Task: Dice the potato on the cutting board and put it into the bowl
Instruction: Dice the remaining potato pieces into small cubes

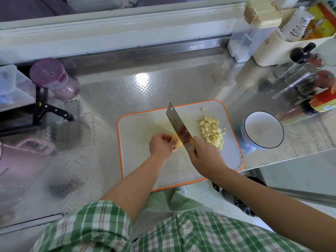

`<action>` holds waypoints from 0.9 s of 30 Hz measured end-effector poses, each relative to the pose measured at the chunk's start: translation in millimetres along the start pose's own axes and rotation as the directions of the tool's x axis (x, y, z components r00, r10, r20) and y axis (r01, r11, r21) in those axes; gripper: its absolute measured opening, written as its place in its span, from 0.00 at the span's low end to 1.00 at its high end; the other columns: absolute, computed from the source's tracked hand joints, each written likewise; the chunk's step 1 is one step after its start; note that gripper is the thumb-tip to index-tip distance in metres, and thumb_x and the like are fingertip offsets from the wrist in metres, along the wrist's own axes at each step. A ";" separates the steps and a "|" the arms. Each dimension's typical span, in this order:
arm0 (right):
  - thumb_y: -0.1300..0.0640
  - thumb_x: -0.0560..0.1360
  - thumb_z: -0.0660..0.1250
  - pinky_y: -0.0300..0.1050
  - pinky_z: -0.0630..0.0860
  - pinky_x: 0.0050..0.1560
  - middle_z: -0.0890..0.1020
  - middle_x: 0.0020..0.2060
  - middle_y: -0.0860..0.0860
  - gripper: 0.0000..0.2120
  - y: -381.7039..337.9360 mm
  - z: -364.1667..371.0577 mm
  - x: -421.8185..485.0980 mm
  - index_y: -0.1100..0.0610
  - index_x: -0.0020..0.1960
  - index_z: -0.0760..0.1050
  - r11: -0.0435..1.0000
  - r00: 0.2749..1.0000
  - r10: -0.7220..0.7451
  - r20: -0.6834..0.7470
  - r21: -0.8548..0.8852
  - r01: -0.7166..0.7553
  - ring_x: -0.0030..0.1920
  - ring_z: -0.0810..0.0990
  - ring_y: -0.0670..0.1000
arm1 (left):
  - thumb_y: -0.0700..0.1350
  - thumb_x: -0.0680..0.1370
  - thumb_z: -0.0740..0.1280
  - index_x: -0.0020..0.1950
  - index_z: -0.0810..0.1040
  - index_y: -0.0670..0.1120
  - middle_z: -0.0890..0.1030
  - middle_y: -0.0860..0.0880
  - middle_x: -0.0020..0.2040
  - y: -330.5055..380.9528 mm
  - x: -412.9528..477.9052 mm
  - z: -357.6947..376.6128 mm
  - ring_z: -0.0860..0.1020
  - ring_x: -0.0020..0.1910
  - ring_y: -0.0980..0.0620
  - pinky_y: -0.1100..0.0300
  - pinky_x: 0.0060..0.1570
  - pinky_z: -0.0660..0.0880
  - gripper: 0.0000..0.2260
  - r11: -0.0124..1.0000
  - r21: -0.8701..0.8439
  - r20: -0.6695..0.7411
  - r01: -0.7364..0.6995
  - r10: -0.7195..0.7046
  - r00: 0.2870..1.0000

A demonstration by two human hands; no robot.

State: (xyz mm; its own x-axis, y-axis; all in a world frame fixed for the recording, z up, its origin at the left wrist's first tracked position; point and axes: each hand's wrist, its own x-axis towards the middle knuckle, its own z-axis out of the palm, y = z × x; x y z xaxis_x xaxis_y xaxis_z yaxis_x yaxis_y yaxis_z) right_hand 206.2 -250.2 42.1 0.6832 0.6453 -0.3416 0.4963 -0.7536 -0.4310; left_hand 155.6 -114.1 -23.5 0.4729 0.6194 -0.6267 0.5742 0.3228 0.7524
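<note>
A white cutting board [145, 171] with an orange rim lies on the steel counter. My left hand [161, 144] holds a yellow potato piece [177, 140] down on the board with curled fingers. My right hand [203, 155] grips the handle of a cleaver [179, 128], whose blade stands against the right side of the potato piece. A pile of diced potato [211, 131] lies on the board's right part, with a few bits [202, 108] near the far edge. An empty white bowl [263, 132] with a dark rim stands right of the board.
Bottles and a metal shaker [300, 77] crowd the counter's right back, beside a cream container [269, 51]. A purple-lidded jar [54, 79] and a black-handled knife [54, 110] on a rack sit at left. The counter's edge drops off right of the board's near corner.
</note>
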 end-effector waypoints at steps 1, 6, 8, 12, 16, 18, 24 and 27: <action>0.59 0.78 0.56 0.46 0.59 0.27 0.69 0.28 0.54 0.05 -0.8 0.7 1.7 0.57 0.44 0.62 1.000 1.000 0.000 0.004 0.000 0.000 0.28 0.67 0.53 | 0.36 0.71 0.75 0.37 0.75 0.45 0.78 0.47 0.34 0.8 0.0 0.2 0.82 0.38 0.43 0.45 0.47 0.81 0.10 1.000 0.004 0.000 0.000 0.000 1.000; 0.59 0.78 0.56 0.45 0.59 0.26 0.69 0.28 0.54 0.05 -4.5 5.5 9.5 0.58 0.44 0.62 1.000 1.000 0.006 0.009 0.019 -0.006 0.29 0.67 0.55 | 0.37 0.72 0.74 0.37 0.75 0.45 0.78 0.47 0.34 1.9 -0.5 0.8 0.81 0.37 0.44 0.45 0.45 0.81 0.09 0.999 0.040 -0.020 -0.018 0.019 1.000; 0.59 0.78 0.56 0.45 0.58 0.26 0.67 0.28 0.52 0.05 -5.9 8.7 11.1 0.58 0.45 0.61 1.000 1.000 0.008 0.018 0.005 -0.009 0.30 0.67 0.56 | 0.37 0.73 0.73 0.37 0.75 0.45 0.78 0.47 0.35 1.3 -0.3 -0.1 0.81 0.37 0.45 0.46 0.45 0.82 0.09 0.999 0.030 -0.011 -0.018 0.018 1.000; 0.59 0.79 0.56 0.45 0.55 0.26 0.65 0.28 0.51 0.06 -8.4 15.9 14.7 0.57 0.45 0.60 0.999 1.000 0.011 0.002 -0.050 -0.011 0.31 0.67 0.56 | 0.37 0.73 0.73 0.38 0.75 0.45 0.79 0.46 0.37 3.6 -1.0 -1.5 0.82 0.39 0.44 0.48 0.44 0.82 0.09 0.999 0.027 -0.002 -0.025 0.025 1.000; 0.58 0.80 0.56 0.44 0.55 0.26 0.66 0.28 0.51 0.05 -8.3 23.5 20.0 0.57 0.46 0.60 0.997 1.000 0.028 0.011 -0.078 -0.027 0.32 0.69 0.57 | 0.36 0.73 0.73 0.38 0.75 0.44 0.79 0.46 0.37 3.5 -0.6 -2.0 0.81 0.40 0.45 0.50 0.44 0.82 0.09 1.000 0.004 0.014 -0.018 0.018 1.000; 0.58 0.79 0.55 0.45 0.58 0.26 0.69 0.30 0.53 0.04 -9.0 27.1 23.8 0.57 0.47 0.61 0.996 0.999 0.045 0.025 -0.081 -0.043 0.33 0.70 0.58 | 0.37 0.72 0.74 0.38 0.75 0.44 0.80 0.45 0.37 2.2 0.2 -2.0 0.83 0.41 0.44 0.49 0.44 0.82 0.09 1.000 0.000 0.022 -0.023 0.023 0.999; 0.57 0.80 0.54 0.49 0.65 0.34 0.72 0.34 0.56 0.05 -5.5 37.1 24.6 0.57 0.47 0.60 0.996 0.997 0.070 0.024 -0.064 -0.068 0.35 0.71 0.59 | 0.39 0.72 0.74 0.39 0.77 0.44 0.82 0.43 0.38 0.6 -0.2 -2.7 0.83 0.36 0.46 0.51 0.42 0.82 0.07 0.999 0.020 0.021 -0.045 0.044 0.999; 0.56 0.81 0.54 0.49 0.65 0.33 0.73 0.34 0.56 0.05 -0.7 39.2 23.2 0.57 0.48 0.60 0.996 0.997 0.073 0.004 -0.043 -0.072 0.35 0.73 0.60 | 0.36 0.72 0.74 0.41 0.78 0.42 0.82 0.41 0.41 1.4 0.0 -4.1 0.82 0.38 0.46 0.54 0.40 0.82 0.05 0.999 -0.016 0.042 -0.029 0.030 0.999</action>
State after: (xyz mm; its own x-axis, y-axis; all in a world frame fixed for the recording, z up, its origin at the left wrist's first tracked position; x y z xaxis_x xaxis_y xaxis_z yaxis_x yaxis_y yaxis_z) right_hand 200.7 -229.8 1.7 0.7151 0.5895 -0.3757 0.4683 -0.8030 -0.3687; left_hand 153.6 -110.8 -21.6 0.5174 0.5983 -0.6118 0.5497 0.3156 0.7735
